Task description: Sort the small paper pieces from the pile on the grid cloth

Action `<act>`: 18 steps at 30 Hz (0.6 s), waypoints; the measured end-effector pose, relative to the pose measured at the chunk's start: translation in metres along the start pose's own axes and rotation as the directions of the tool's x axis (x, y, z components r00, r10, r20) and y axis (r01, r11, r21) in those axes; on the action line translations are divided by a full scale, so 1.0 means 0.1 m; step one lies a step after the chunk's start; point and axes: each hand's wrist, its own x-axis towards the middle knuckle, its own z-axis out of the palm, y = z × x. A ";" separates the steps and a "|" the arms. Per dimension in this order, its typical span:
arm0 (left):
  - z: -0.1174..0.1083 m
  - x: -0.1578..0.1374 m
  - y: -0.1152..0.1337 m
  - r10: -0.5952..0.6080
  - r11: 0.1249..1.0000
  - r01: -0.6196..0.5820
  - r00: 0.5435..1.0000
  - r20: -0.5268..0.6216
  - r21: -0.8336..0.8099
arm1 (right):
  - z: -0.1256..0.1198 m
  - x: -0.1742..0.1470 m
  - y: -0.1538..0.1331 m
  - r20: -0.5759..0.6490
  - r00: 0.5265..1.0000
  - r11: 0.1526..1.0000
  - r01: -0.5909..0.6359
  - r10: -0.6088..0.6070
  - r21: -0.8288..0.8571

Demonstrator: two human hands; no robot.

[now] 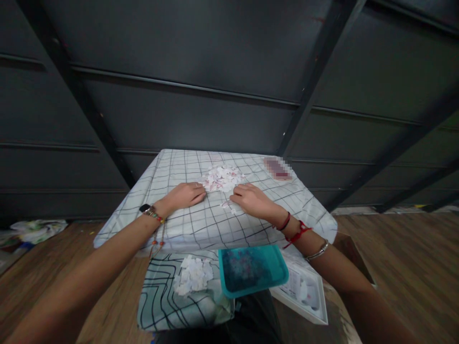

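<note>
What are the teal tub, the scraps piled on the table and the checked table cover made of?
Teal tub: probably smooth plastic, judging by its even color and rounded, molded-looking corners.
Scraps: likely matte paper, being thin, flat and irregular.
Checked cover: fairly matte cloth or vinyl, uncertain; it shows soft creases.

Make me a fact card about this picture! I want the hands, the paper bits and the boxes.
Left hand: at the paper pile's near left edge, watch on wrist
Right hand: at the pile's near right side, by loose scraps; grip unclear
Paper pile: on the checked tablecloth
Second pile: lower down, on patterned green fabric
Teal tray: right of the second pile, contents unclear
White box: right of the tray, open
</note>
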 end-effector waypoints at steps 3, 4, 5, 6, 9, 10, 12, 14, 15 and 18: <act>0.01 0.00 0.00 -0.001 1.000 0.001 1.000 0.007 0.020 | -0.04 -0.02 0.06 -0.009 0.999 0.999 -0.035 0.035 -0.015; 0.01 0.00 0.00 0.000 1.000 0.000 1.000 0.010 0.027 | -0.05 -0.04 0.09 -0.010 0.997 0.997 -0.072 0.072 -0.020; 0.01 0.00 0.00 0.001 0.999 -0.001 1.000 0.012 0.032 | -0.05 -0.06 0.11 -0.006 0.994 0.994 -0.109 0.109 -0.022; 0.01 0.00 0.00 0.002 0.999 -0.003 1.000 0.013 0.036 | -0.05 -0.08 0.14 0.005 0.990 0.990 -0.137 0.137 -0.021; 0.00 0.00 0.00 0.003 0.999 -0.003 1.000 0.011 0.041 | -0.02 -0.11 0.20 0.066 0.986 0.988 -0.154 0.154 -0.011; 0.00 0.00 0.01 0.001 0.999 -0.002 1.000 0.010 0.041 | -0.01 -0.12 0.21 0.085 0.984 0.988 -0.155 0.155 -0.012; -0.01 0.00 0.01 -0.002 0.999 0.002 1.000 0.006 0.042 | 0.02 -0.12 0.23 0.106 0.977 0.983 -0.182 0.184 -0.029; -0.01 0.00 0.01 -0.001 0.999 0.001 1.000 -0.002 0.038 | 0.04 -0.12 0.25 0.107 0.966 0.972 -0.231 0.234 -0.043; -0.01 0.00 0.00 0.001 0.999 -0.001 1.000 -0.009 0.033 | 0.04 -0.12 0.25 0.100 0.962 0.968 -0.249 0.252 -0.040; 0.00 0.00 0.00 0.008 1.000 -0.008 1.000 -0.020 0.022 | 0.05 -0.14 0.27 0.069 0.964 0.966 -0.259 0.258 0.001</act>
